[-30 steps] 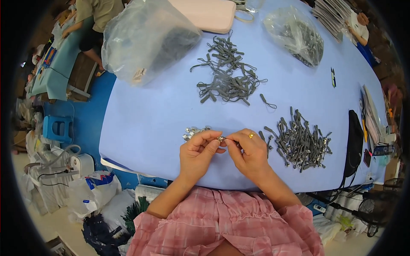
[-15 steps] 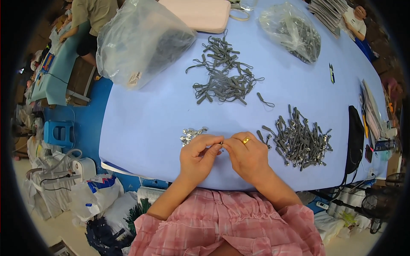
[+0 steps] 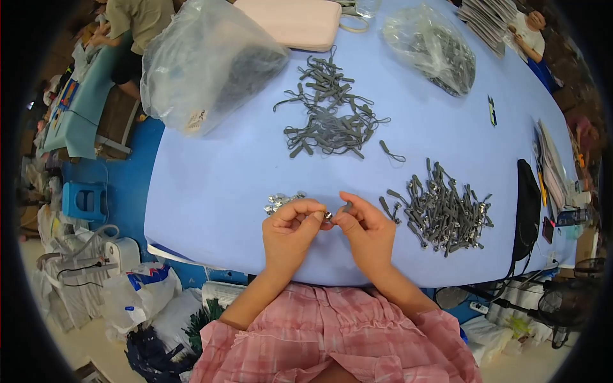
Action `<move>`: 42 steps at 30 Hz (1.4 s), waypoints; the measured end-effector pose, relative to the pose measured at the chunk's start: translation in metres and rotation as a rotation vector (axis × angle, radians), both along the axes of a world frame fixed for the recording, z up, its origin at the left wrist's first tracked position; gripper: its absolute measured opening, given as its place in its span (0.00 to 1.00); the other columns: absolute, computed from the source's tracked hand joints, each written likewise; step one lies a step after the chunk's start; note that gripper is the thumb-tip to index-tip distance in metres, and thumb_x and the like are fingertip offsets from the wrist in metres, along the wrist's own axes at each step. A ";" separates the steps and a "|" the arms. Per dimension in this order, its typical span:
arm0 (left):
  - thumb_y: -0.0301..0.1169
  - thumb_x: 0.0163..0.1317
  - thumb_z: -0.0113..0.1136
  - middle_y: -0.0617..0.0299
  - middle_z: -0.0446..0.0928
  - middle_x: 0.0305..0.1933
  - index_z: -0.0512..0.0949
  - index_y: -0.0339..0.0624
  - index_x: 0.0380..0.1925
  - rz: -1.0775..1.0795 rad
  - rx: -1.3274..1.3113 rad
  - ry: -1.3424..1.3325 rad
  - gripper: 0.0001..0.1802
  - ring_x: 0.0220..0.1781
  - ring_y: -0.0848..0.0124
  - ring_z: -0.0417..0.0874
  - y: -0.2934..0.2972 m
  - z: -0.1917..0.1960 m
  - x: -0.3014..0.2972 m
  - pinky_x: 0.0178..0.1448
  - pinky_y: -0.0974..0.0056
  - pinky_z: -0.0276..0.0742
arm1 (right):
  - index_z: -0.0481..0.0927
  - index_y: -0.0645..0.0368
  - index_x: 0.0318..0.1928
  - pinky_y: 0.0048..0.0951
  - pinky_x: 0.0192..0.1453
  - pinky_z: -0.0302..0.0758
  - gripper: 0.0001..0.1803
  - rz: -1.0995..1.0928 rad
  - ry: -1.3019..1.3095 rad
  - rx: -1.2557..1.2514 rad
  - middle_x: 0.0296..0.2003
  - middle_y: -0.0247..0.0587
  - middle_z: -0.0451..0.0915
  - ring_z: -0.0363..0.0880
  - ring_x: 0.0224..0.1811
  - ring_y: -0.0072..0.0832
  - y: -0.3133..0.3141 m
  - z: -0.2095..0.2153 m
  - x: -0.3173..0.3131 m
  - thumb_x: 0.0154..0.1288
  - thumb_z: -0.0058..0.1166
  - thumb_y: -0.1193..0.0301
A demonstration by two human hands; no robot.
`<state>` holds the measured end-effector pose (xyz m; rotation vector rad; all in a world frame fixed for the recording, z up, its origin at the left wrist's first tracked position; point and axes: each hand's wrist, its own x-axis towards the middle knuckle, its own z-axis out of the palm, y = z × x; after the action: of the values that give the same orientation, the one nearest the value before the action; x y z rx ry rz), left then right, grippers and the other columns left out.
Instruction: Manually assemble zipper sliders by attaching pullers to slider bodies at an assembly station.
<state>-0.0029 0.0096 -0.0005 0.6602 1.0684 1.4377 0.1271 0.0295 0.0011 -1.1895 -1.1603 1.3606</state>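
My left hand (image 3: 290, 233) and my right hand (image 3: 366, 228) meet fingertip to fingertip over the near edge of the light blue table (image 3: 211, 179). Between them sits a small shiny metal piece (image 3: 328, 216), pinched by my left fingers, and a thin grey cord tab (image 3: 345, 207) is held by my right fingers. Just left of my left hand lies a little heap of silver metal pieces (image 3: 281, 202). To the right of my right hand is a pile of grey cord tabs with metal ends (image 3: 444, 210). Farther back is a looser pile of grey cord loops (image 3: 329, 121).
A big clear plastic bag (image 3: 204, 60) lies at the back left, a smaller bag of dark parts (image 3: 434, 48) at the back right. A pink case (image 3: 294, 22) is at the far edge. A black pouch (image 3: 527, 198) lies right. Another person (image 3: 530, 29) sits far right.
Both hands stayed together at the table's near edge, the fingers shifting slightly around the small metal piece and cord tab. The piles have not moved.
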 end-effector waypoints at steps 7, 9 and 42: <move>0.18 0.54 0.57 0.62 0.76 0.35 0.78 0.33 0.36 0.047 0.079 0.247 0.08 0.34 0.77 0.78 0.001 0.001 -0.004 0.37 0.74 0.76 | 0.77 0.62 0.33 0.24 0.24 0.70 0.09 0.102 -0.555 0.763 0.22 0.39 0.76 0.74 0.23 0.30 0.007 0.001 0.008 0.49 0.61 0.78; 0.18 0.54 0.58 0.62 0.77 0.35 0.78 0.34 0.35 0.052 0.113 0.328 0.08 0.35 0.77 0.78 0.000 0.004 -0.003 0.37 0.74 0.76 | 0.77 0.61 0.31 0.25 0.23 0.70 0.09 0.087 -0.696 0.859 0.23 0.35 0.76 0.74 0.24 0.29 0.009 0.006 0.008 0.47 0.62 0.77; 0.14 0.54 0.56 0.58 0.76 0.33 0.72 0.36 0.26 0.017 0.158 0.339 0.06 0.34 0.74 0.76 -0.012 0.009 0.006 0.39 0.72 0.72 | 0.77 0.64 0.31 0.24 0.25 0.69 0.06 0.550 -0.443 0.003 0.19 0.40 0.74 0.72 0.19 0.25 0.005 0.026 0.038 0.55 0.55 0.73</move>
<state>0.0031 -0.0029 0.0090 1.0382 1.2293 1.4677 0.1650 0.0346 0.0267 -1.2589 -1.9089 1.5269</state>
